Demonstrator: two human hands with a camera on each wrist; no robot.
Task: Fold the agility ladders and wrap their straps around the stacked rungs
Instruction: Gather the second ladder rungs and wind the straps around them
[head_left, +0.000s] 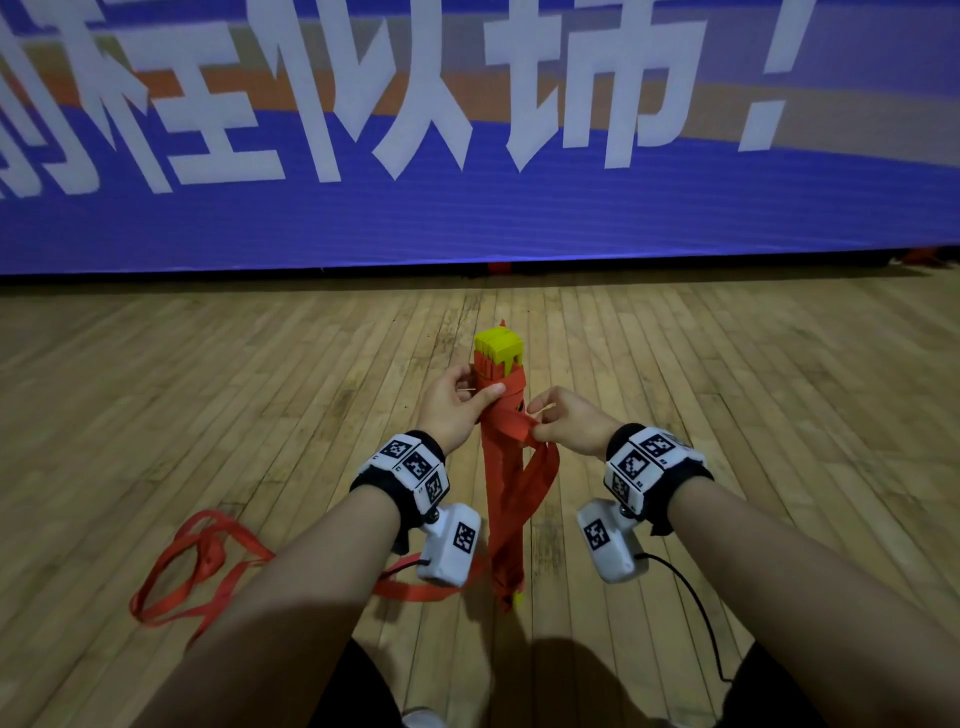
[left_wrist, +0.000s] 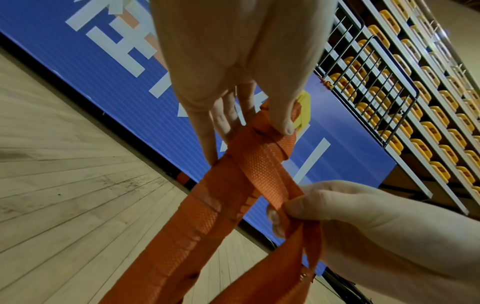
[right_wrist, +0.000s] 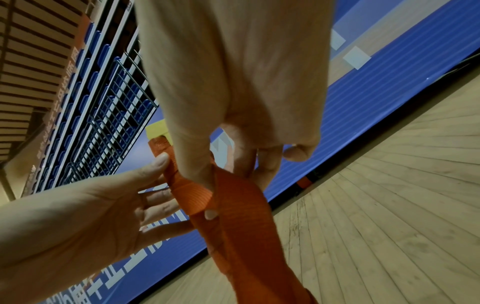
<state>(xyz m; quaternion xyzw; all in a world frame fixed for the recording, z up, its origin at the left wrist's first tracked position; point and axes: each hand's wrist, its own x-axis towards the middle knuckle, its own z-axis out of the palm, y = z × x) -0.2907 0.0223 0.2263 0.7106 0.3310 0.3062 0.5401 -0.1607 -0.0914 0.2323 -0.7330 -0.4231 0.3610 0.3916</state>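
Blue banner above wooden floor; yellow seats.

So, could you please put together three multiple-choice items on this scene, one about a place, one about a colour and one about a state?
1. Where does the loose strap loop lie?
A. On the wooden floor, on the left forearm's side
B. Hung over the blue banner
C. On top of the yellow rungs

2. What colour are the stacked rungs' ends?
A. Blue
B. Yellow
C. White

3. What is the right hand doing?
A. Resting flat on the floor
B. Hanging free of everything
C. Pinching the red strap beside the bundle

Answers: 1 A, the head view shows the loop on the boards there. 2 B, yellow ends stick out above the red wrapping. 3 C, its fingers close on the strap, while the left hand grips the bundle.
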